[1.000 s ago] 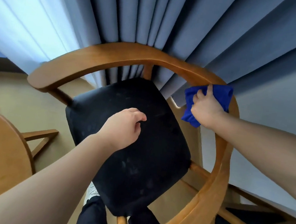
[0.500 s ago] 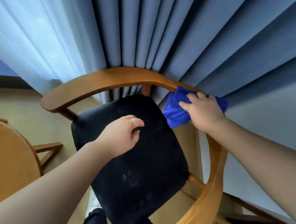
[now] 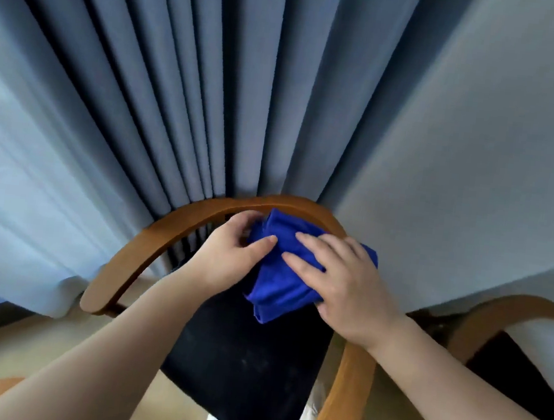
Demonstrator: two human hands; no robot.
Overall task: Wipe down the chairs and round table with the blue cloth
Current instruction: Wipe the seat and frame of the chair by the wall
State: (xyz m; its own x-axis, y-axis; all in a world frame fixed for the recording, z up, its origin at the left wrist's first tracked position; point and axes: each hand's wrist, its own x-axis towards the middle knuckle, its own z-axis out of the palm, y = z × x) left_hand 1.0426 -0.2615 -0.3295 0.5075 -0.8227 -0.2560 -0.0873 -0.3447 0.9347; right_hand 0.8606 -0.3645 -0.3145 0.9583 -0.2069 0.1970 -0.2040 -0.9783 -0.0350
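The blue cloth (image 3: pixel 281 285) hung bunched over the chair's (image 3: pixel 149 241) black seat, by its curved back. The left grip (image 3: pixel 226 259) pinched its edge; the right grip (image 3: pixel 349 286) lay flat on it.

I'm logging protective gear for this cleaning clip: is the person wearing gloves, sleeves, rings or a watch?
No. The left hand and right hand are ungloved, with no visible rings. The forearms are uncovered to the frame edge: no sleeves, watch or bracelet show.

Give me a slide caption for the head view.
Left hand pinches the blue cloth, right hand flat on it, over the chair's black seat.
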